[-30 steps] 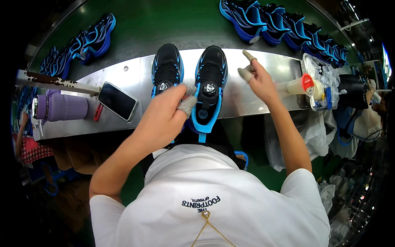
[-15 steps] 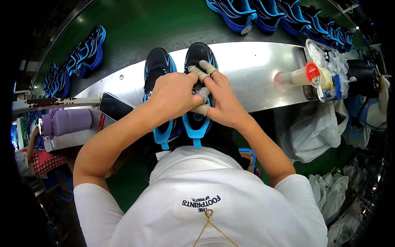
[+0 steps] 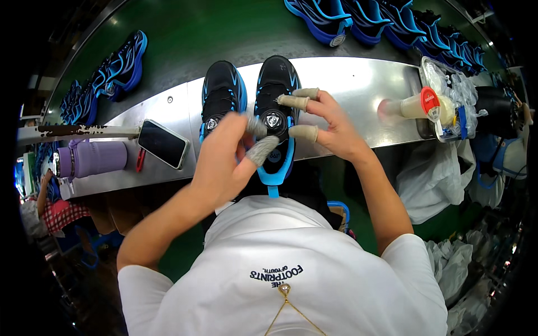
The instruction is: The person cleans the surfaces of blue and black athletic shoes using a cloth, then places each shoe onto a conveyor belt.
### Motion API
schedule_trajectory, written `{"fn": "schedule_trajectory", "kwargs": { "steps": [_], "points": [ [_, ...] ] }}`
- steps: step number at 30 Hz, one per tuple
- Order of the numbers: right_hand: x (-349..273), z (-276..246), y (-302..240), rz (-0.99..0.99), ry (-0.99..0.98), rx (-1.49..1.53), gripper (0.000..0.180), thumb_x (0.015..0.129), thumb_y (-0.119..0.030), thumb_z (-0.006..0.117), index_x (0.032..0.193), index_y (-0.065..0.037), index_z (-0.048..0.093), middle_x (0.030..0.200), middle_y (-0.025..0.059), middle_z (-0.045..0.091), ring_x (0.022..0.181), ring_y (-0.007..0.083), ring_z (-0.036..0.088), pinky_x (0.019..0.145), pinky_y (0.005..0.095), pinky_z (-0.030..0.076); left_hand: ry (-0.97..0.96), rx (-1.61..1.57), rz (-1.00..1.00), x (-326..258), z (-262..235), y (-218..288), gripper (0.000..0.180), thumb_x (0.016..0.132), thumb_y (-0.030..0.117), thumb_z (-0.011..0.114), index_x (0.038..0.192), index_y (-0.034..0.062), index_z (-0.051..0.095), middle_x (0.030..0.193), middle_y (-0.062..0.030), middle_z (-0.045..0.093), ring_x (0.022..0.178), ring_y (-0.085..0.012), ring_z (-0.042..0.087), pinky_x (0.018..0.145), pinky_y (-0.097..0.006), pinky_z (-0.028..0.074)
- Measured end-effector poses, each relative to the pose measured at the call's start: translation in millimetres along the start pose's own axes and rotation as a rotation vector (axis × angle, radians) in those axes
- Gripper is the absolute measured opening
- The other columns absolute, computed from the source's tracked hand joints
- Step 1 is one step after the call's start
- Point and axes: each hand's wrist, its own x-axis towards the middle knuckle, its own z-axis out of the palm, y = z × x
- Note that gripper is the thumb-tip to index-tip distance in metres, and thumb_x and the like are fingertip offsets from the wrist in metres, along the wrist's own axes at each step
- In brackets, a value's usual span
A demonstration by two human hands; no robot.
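Two black-and-blue sneakers stand side by side with their toes away from me: the left sneaker point(image 3: 221, 81) and the right sneaker point(image 3: 274, 78). A round black dial point(image 3: 274, 122) sits on the right one's tongue. My left hand point(image 3: 218, 162), slightly blurred, has grey covers on thumb and forefinger. These two are apart beside the dial's left edge; whether they touch it I cannot tell. Part of the left sneaker is hidden behind this hand. My right hand point(image 3: 339, 129) wears beige finger covers and is spread open at the right sneaker's right side, holding nothing.
A phone point(image 3: 162, 144) and a purple tumbler point(image 3: 101, 162) lie on the metal ledge point(image 3: 342, 84) to the left. At right are a clear cup with a red lid point(image 3: 428, 102) and a tray of plastic bags point(image 3: 440, 75). More sneakers point(image 3: 319, 22) line the green belt point(image 3: 207, 28).
My hands have moved apart, uncovering the right sneaker's dial. The left hand has drawn back left and nearer me; the right has shifted right with its fingers spread.
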Motion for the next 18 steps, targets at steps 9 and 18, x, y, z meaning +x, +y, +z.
{"fn": "schedule_trajectory", "kwargs": {
  "steps": [9, 18],
  "points": [
    [26, 2, -42, -0.069, -0.130, -0.219, 0.044, 0.076, -0.023, 0.078, 0.119, -0.020, 0.072, 0.083, 0.0048, 0.048, 0.083, 0.0194, 0.050, 0.077, 0.0308, 0.044, -0.221, -1.076, -0.587, -29, 14, -6, 0.035, 0.098, 0.009, 0.047, 0.129, -0.0066, 0.051, 0.108, -0.0153, 0.064, 0.071, -0.0124, 0.062, 0.059, -0.024, 0.050],
    [21, 16, -48, 0.068, -0.044, -0.223, 0.037, 0.076, -0.017, 0.078, 0.113, -0.015, 0.073, 0.082, 0.0040, 0.058, 0.075, 0.0138, 0.054, 0.069, 0.0275, 0.045, -0.078, -1.438, -0.516, -30, 33, -6, 0.039, 0.095, 0.004, 0.045, 0.131, -0.0102, 0.045, 0.126, -0.0211, 0.053, 0.093, -0.0207, 0.066, 0.068, -0.028, 0.055]
  ]
}}
